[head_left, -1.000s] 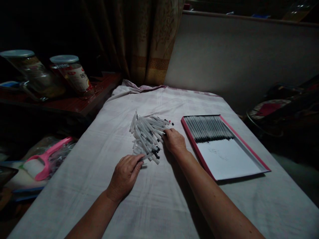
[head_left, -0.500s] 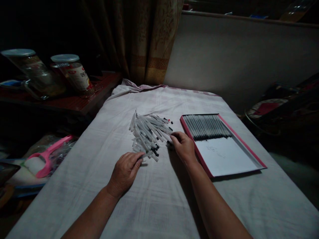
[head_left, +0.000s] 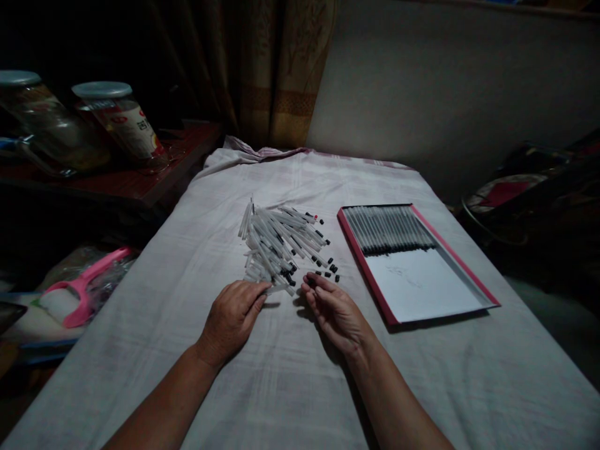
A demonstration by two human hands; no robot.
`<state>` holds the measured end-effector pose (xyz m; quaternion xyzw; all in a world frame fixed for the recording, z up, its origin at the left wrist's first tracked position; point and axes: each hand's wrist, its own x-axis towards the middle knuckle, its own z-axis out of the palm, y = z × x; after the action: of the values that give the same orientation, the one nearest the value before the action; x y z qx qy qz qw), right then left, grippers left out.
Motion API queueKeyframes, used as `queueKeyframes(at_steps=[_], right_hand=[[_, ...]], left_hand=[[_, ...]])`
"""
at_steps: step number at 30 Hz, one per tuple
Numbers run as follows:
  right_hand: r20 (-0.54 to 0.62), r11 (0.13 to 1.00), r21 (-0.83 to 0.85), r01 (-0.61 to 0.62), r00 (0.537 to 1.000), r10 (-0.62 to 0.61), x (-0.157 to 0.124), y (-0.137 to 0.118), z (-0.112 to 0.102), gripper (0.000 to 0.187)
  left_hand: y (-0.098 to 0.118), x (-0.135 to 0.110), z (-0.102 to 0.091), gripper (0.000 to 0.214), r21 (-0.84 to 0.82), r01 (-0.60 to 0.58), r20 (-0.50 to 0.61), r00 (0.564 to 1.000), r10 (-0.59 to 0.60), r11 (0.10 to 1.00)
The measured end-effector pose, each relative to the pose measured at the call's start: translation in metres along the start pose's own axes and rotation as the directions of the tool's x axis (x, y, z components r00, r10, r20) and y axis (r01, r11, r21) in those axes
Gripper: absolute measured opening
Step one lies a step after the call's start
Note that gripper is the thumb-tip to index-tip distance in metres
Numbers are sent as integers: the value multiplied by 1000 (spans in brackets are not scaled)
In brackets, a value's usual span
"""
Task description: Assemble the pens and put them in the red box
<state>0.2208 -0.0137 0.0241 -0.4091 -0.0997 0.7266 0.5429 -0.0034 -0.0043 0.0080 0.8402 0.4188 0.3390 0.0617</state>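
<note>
My left hand point(head_left: 235, 314) pinches a clear plastic pen barrel point(head_left: 280, 289) at the near edge of a pile. Just right of it, my right hand point(head_left: 338, 314) is turned partly palm up, with a small black pen cap point(head_left: 311, 282) between thumb and fingertips. In front of both hands lies the heap of translucent pen barrels point(head_left: 269, 237), several with dark parts. Loose black caps point(head_left: 333, 269) are scattered at the heap's right side. To the right, a shallow pink-edged box point(head_left: 375, 294) holds a row of pens point(head_left: 389, 228) along its far end.
A pale checked cloth point(head_left: 262, 394) covers the table. On a dark red side table point(head_left: 162, 178) at left stand a lidded jar point(head_left: 124, 122) and a glass jug point(head_left: 60, 147). A pink-handled tool point(head_left: 87, 284) lies low on the left. Curtain point(head_left: 285, 81) and wall are behind.
My right hand has come back toward me and left from the caps beside the heap, turning palm up with a black cap. My left hand keeps its barrel. The view has tipped slightly downward.
</note>
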Motion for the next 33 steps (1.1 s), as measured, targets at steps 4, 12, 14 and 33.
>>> queueKeyframes(at_steps=[4,12,14,33], right_hand=[[2,999,19,-48,999,48,1,-1,-3,26],[36,999,-45,2,999,-1,0,2,-6,28],[3,1000,-15,-19,1000,19,-1,1,-4,30],[50,973,-229,8,999,3,-3,10,9,38]], left_hand=[[0,0,0,23,-2,19,22,1000,-19,1000],[5,1,-3,22,-2,-13,26,1000,13,1000],[7,2,-3,23,-9,-16,23,1000,16,1000],[9,1,-1,27,-7,-88,16,996,88,996]])
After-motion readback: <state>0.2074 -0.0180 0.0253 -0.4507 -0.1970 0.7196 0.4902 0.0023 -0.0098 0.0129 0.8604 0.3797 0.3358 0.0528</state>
